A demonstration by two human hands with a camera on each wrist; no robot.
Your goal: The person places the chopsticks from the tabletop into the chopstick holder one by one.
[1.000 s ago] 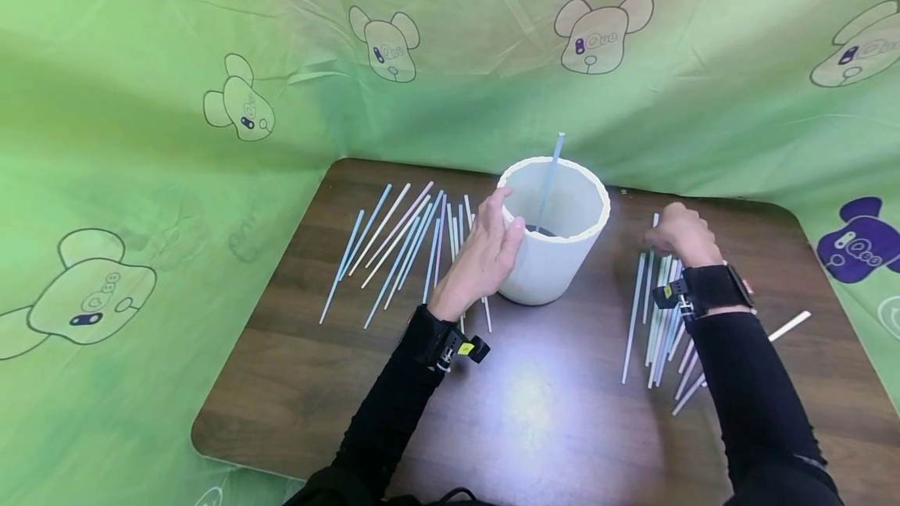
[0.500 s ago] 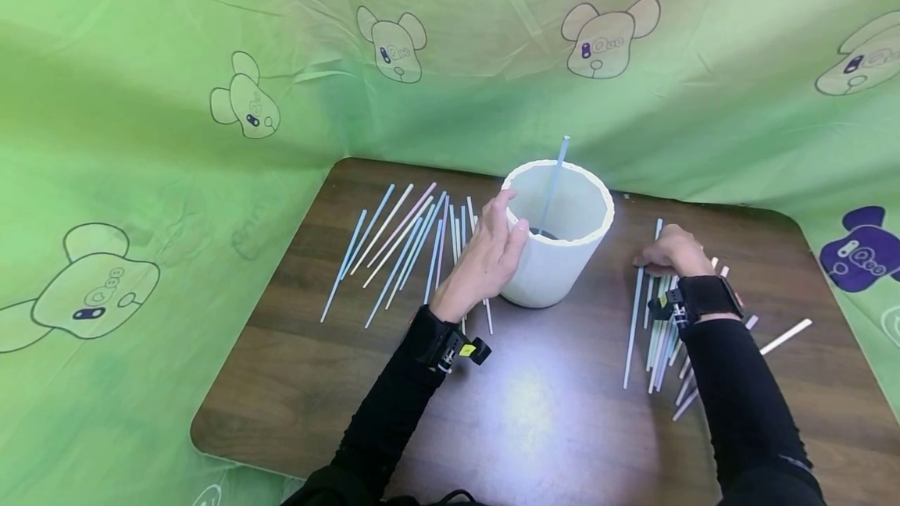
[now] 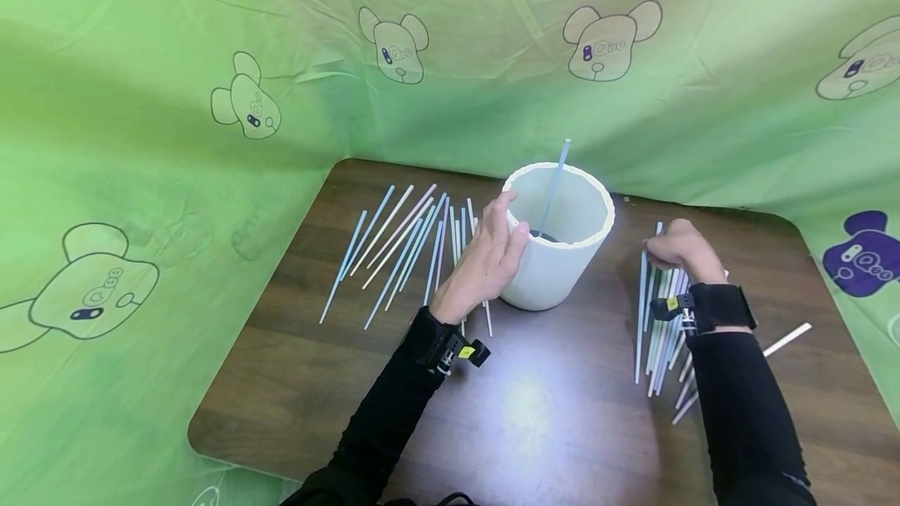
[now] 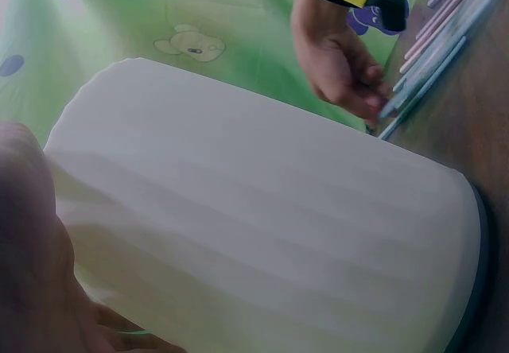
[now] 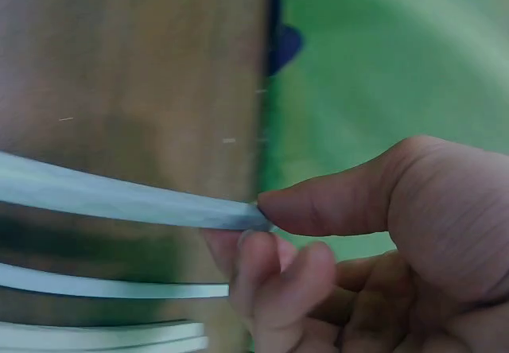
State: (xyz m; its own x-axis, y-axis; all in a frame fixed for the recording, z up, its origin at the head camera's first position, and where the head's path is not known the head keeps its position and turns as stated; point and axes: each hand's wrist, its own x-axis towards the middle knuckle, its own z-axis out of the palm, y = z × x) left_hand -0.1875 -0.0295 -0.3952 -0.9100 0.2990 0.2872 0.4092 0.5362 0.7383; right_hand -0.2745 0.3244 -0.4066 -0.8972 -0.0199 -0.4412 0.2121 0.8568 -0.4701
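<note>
My left hand (image 3: 485,260) holds the near left side of a white tapered bin (image 3: 555,279), with thumb and fingertips at its wavy rim. The bin stands upright, and one blue straw (image 3: 563,162) leans inside it, its top sticking out over the rim. To the right, my right hand (image 3: 683,247) pinches the far end of a pale blue straw (image 5: 119,198) between thumb and fingers. This straw lies along the left edge of a loose bunch of pastel straws (image 3: 664,334), partly covered by the right hand and wrist.
Another spread of blue, white and lilac straws (image 3: 401,248) lies left of the bin, some reaching behind the left hand. A single white straw (image 3: 787,339) rests apart at the right. Green printed cloth (image 3: 485,115) hangs behind the brown table (image 3: 316,397).
My right hand first comes nearer, then moves slightly right and away, the leftmost straw of the right bunch shifting right with it. The left hand and bin stay in place.
</note>
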